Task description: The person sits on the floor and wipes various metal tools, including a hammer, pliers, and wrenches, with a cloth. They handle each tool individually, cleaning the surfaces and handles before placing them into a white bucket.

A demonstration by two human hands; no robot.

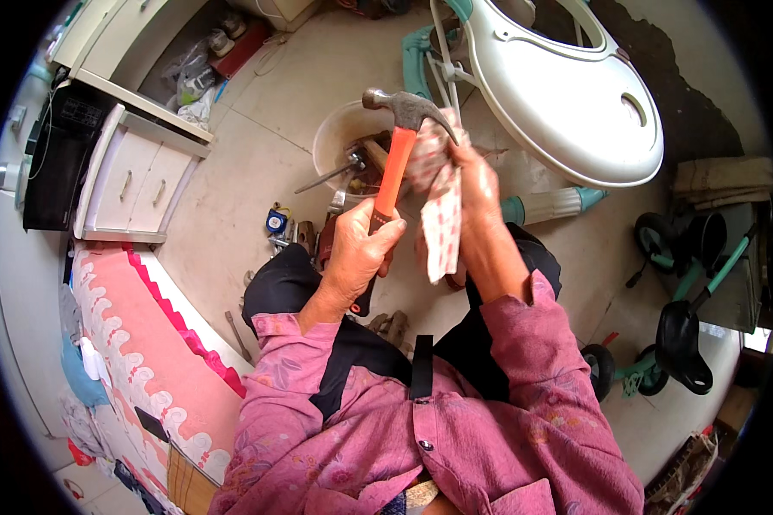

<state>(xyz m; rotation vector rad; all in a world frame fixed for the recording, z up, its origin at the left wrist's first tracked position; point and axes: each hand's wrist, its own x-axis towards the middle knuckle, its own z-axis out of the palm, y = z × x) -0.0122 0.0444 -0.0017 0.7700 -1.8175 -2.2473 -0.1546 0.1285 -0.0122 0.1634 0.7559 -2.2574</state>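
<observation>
A claw hammer (397, 164) with an orange and black handle stands tilted in front of me, its steel head uppermost. My left hand (362, 248) grips the lower handle. A red-and-white patterned cloth (442, 219), blurred in part, is in my right hand (477, 183), close beside the hammer's claw; whether the cloth touches the claw I cannot tell. Behind the hammer is a whitish bucket (328, 134) with tools and wooden pieces in it. A blue tape measure (276, 221) lies on the floor left of my knee, near several metal tools.
A white and teal baby walker (580, 109) stands at the upper right. To the right is a child's tricycle (683, 328). A bed with a pink cover (148, 360) runs along the left, below a white cabinet (143, 174). A long metal tool (237, 336) lies beside the bed.
</observation>
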